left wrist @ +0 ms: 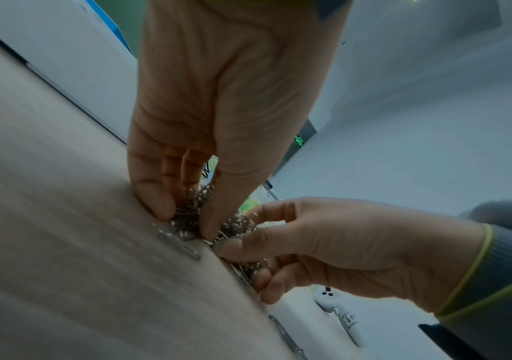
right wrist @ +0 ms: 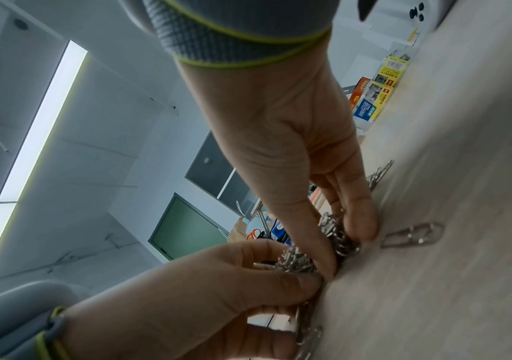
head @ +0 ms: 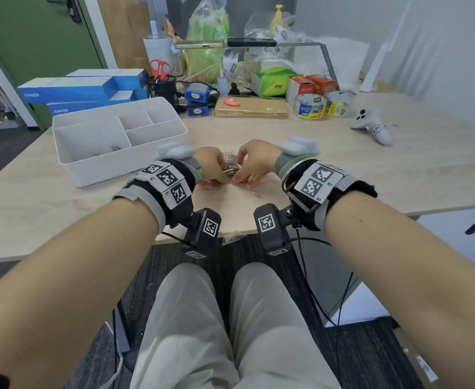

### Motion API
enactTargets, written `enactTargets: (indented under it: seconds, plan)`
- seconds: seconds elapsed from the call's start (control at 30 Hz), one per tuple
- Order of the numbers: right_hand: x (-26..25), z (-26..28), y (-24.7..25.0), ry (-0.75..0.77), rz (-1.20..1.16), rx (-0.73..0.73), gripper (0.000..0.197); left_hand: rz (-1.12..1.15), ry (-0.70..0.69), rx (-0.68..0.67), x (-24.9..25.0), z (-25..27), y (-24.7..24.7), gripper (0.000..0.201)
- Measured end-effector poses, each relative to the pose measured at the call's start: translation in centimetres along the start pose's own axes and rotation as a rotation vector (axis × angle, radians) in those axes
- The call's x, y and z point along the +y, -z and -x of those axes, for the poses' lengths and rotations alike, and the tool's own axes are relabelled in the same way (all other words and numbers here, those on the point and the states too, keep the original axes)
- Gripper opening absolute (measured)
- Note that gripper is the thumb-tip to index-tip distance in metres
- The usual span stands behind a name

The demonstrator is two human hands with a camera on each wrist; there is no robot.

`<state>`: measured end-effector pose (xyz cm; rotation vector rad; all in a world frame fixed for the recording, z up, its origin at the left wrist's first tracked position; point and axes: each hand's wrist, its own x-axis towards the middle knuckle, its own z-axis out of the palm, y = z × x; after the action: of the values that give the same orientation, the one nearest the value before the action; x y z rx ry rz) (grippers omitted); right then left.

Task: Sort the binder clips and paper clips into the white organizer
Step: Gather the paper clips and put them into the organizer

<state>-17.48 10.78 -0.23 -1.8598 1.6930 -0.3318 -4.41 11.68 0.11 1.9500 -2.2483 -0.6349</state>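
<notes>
A heap of silver paper clips (head: 231,166) lies on the wooden table in front of me, just right of the white organizer (head: 70,167). My left hand (head: 219,175) and right hand (head: 241,176) close in on the heap from both sides. In the left wrist view the left hand (left wrist: 187,219) pinches clips between thumb and fingers. In the right wrist view the right hand (right wrist: 345,253) grips a bunch of paper clips (right wrist: 331,231) against the table. A few loose clips (right wrist: 411,235) lie beside the heap. Something teal (head: 115,148) sits in the organizer's big compartment.
A white game controller (head: 371,124) lies at the right. Tape rolls (head: 310,106), a cardboard stack (head: 251,109), small boxes, a mesh pen cup with red scissors (head: 161,89) and blue boxes (head: 76,89) line the back. The table's front edge (head: 239,234) is close to my wrists.
</notes>
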Motion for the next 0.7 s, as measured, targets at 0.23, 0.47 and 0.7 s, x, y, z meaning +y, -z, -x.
enactTargets:
  seconds: [0.23,0.47,0.7]
  plan:
    - [0.5,-0.6,0.0,0.038,-0.070,0.053,0.040,0.124,0.042,-0.008,0.2,-0.7,-0.2,0.021]
    - [0.4,-0.8,0.5,0.061,-0.044,0.115,0.030,0.311,0.091,-0.063,0.4,-0.8,0.1,0.028]
    - [0.2,-1.0,0.8,0.049,-0.135,0.130,0.029,0.317,0.069,0.039,-0.1,-1.4,0.5,0.021]
